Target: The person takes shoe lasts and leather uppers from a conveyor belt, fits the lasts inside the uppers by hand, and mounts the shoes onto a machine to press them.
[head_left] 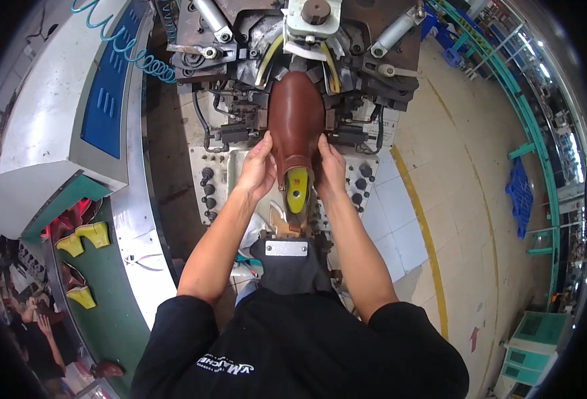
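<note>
A brown leather shoe upper (296, 110) sits on a yellow-green shoe last (297, 189), its toe pointing away from me into the lasting machine (311, 40). The last's top, marked with a red number, shows through the shoe's opening. My left hand (259, 169) grips the upper's left side, thumb forward along the leather. On the opposite side my right hand (330, 166) holds it too, with its fingers partly hidden under the shoe. The toe rests between the machine's curved jaws.
Knobs (208, 189) line the panel on both sides of the shoe. At left, a green conveyor (117, 292) carries more yellow-green lasts (92, 234), and pliers (142, 261) lie on its metal edge. Another person (37, 339) is at lower left. A blue pallet (520, 198) stands right.
</note>
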{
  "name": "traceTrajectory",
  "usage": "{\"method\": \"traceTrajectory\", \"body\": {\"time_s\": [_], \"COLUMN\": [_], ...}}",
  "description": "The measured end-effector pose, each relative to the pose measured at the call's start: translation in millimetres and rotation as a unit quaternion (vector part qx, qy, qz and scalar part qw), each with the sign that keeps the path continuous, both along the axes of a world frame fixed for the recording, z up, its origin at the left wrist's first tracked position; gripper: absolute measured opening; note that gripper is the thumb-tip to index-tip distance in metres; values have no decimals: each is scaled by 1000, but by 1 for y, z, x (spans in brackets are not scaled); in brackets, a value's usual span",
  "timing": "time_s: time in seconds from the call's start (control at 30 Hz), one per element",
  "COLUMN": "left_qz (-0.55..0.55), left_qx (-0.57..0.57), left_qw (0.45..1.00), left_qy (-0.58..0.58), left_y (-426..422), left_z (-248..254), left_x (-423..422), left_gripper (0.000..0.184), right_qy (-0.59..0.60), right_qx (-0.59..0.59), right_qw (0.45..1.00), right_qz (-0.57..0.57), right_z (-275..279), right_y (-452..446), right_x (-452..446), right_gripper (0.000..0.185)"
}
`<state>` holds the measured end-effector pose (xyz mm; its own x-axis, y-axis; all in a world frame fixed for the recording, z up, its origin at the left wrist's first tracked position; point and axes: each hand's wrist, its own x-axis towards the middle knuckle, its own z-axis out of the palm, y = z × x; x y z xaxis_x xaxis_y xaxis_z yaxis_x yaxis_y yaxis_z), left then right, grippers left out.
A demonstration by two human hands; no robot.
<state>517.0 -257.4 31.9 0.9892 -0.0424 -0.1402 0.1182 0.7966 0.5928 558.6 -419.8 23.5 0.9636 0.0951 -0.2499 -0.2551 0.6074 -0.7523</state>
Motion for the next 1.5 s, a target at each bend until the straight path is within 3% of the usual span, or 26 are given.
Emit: {"method": "traceTrajectory", "body": {"time_s": [0.1,0.3,0.43,0.53,0.87,1.2,1.3,1.5], "left_qz": [-18,-113,-3,27,47,63,67,83], "left_qx": [-24,15,74,101,130,144,155,162], "left_qw": [999,993,996,993,989,988,986,983], "left_qy": [-30,-33,44,56,51,12,11,7], "left_y": [0,14,-16,-21,-21,-19,-20,-21], "left_z": [-14,3,34,35,19,10,15,17], "left_x": [3,9,20,18,26,32,29,29], "left_gripper": [39,63,78,80,82,86,87,86], "right_qy": [-6,7,40,-50,-63,-75,-72,-40], "right_qx": [29,7,-82,-85,-136,-167,-159,-165], "right_qw": [1000,1000,995,995,986,979,984,984], "right_qz": [11,5,-25,-33,-79,-94,-29,-59], "right_z": [-10,18,45,35,8,20,20,16], "right_y": [-2,6,27,28,26,28,22,25], "right_x": [-3,-7,-4,0,9,6,5,7], "right_gripper": [32,44,56,58,54,58,66,71]}}
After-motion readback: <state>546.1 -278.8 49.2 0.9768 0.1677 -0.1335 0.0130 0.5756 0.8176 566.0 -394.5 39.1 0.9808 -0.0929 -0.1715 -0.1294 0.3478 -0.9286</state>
